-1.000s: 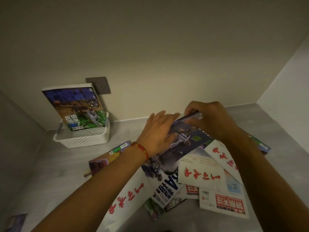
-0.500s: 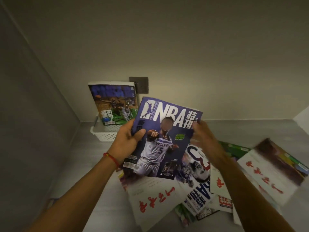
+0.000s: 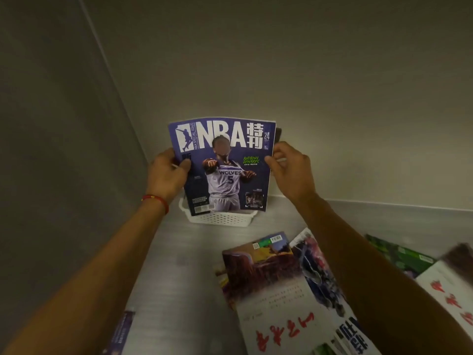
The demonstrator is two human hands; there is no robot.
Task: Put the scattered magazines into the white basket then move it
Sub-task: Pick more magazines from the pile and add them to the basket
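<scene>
Hiding the basket (image 3: 222, 218) — magazine (image 3: 225, 167), floor pile (image 3: 289, 290) beside.

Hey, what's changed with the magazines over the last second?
Both hands, left hand and right hand, lifted the purple NBA magazine off the scattered pile and carried it upright to the white plastic basket, its lower edge now inside. The pile and basket stayed put.
</scene>
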